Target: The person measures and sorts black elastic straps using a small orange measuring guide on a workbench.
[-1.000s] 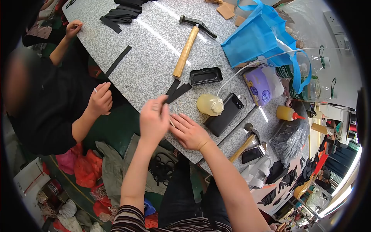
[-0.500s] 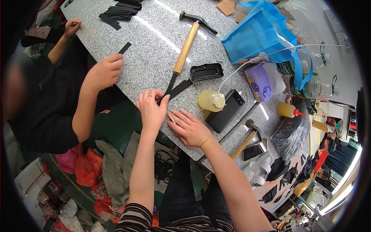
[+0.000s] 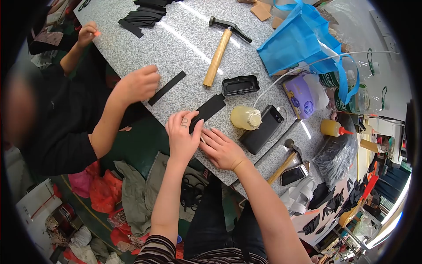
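My left hand (image 3: 182,135) is at the table's near edge, its fingers and thumb closed around the near end of a small stack of black strips (image 3: 210,109). The strips lie flat and nearly lined up, their far ends slightly stepped. Close beside it, my right hand (image 3: 224,150) rests low on the tabletop. A thin pale stick (image 3: 202,140) shows between its fingers; the rest of the stick is hidden. Just beyond the strips sit an open black plastic tray (image 3: 240,85) and a bottle of yellowish liquid (image 3: 244,118).
A co-worker's hand (image 3: 140,83) is beside a single black strip (image 3: 167,88). A wooden-handled hammer (image 3: 217,57) and a pile of black strips (image 3: 143,17) lie farther back. At right are a black phone-like device (image 3: 262,129), a blue bag (image 3: 296,42) and a second hammer (image 3: 283,166).
The strip that was angled toward the hammer handle now lies together with the other strips under my left hand. The co-worker's strip now lies on the table. The whole view has shifted slightly.
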Motion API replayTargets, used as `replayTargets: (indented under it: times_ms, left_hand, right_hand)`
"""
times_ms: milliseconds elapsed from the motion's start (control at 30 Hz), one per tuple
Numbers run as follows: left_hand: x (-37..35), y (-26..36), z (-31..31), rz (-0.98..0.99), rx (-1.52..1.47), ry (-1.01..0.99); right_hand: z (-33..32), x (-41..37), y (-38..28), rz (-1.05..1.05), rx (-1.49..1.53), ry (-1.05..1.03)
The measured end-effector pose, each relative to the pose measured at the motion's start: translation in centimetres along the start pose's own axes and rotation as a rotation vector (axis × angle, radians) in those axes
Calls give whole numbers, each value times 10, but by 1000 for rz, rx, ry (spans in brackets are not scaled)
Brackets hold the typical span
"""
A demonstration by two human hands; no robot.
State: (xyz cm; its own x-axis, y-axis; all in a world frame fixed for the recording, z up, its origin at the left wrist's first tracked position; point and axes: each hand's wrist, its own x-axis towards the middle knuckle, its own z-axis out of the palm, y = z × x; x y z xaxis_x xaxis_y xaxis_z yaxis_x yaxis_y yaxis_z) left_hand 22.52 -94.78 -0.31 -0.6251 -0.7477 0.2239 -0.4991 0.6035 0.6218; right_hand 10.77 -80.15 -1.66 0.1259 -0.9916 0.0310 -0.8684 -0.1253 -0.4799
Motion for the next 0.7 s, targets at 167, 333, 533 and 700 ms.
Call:
replayTargets:
  times_ms: [167, 333, 533, 700]
  left_hand:
    - [-24, -37, 17, -9, -35, 156]
    - [-28, -42, 22, 54, -39, 199]
    - [-27, -42, 22, 63, -50, 201]
    - [-28, -43, 23, 64, -57, 219]
  right_hand:
    - [-1, 0, 0, -6, -2, 3]
    - [1, 0, 1, -5, 15, 19]
    - [1, 0, 1, -10, 4, 28]
    - [3, 0, 1, -9, -4, 21]
